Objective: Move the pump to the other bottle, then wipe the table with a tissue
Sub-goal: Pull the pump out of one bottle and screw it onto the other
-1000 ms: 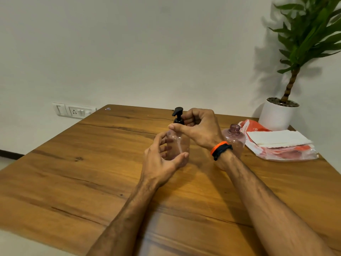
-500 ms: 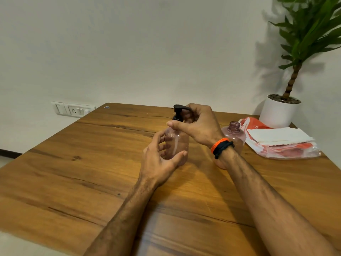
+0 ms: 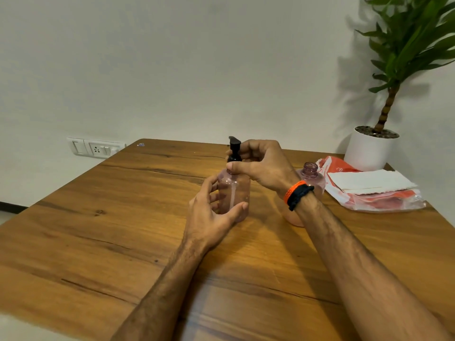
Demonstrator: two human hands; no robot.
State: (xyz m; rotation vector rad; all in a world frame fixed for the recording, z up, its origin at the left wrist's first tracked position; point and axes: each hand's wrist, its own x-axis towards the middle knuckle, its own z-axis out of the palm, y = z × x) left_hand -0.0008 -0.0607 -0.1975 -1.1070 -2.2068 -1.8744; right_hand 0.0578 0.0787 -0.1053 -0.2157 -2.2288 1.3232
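A clear pink bottle [image 3: 234, 190] stands upright on the wooden table [image 3: 98, 242], with a black pump [image 3: 234, 150] in its neck. My left hand [image 3: 209, 215] wraps around the bottle's lower body. My right hand [image 3: 261, 166] grips the pump's collar at the bottle's neck, thumb in front. A second pink bottle [image 3: 312, 178], open at the top with no pump, stands just right of my right wrist, partly hidden by it. White tissues [image 3: 369, 180] lie on a red and clear plastic pack [image 3: 384, 200] further right.
A white pot with a green plant [image 3: 369, 151] stands at the table's back right corner, behind the tissue pack. A wall socket panel [image 3: 94, 148] sits left of the table's far edge. The table's near edge runs along the bottom left.
The pump head has turned, its spout now pointing left and away from my right hand. Both hands stay on the same bottle.
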